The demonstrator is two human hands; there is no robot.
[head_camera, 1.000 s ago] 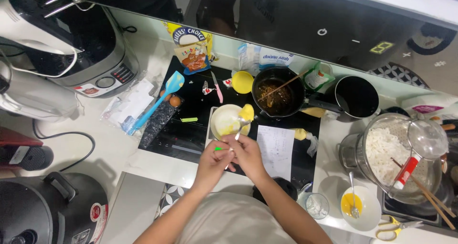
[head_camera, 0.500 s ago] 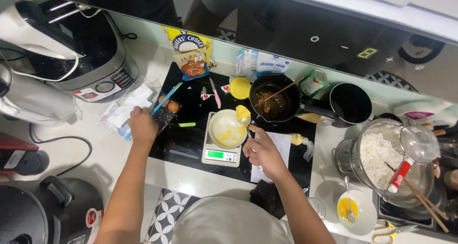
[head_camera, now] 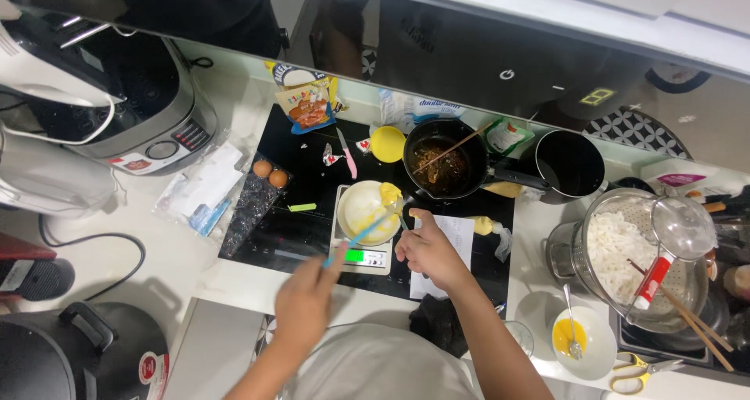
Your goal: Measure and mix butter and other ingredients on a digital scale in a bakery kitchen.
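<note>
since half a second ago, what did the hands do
The left hand left the egg tray, came back toward the scale and now holds the blue spatula, its tip at the bowl. The right hand stayed beside the scale. The saucepan did not move.

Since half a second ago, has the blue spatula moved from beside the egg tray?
Yes. The blue spatula has left the spot near the egg tray and now sits in the left hand, its tip reaching rightward to the bowl on the kitchen scale.
</note>
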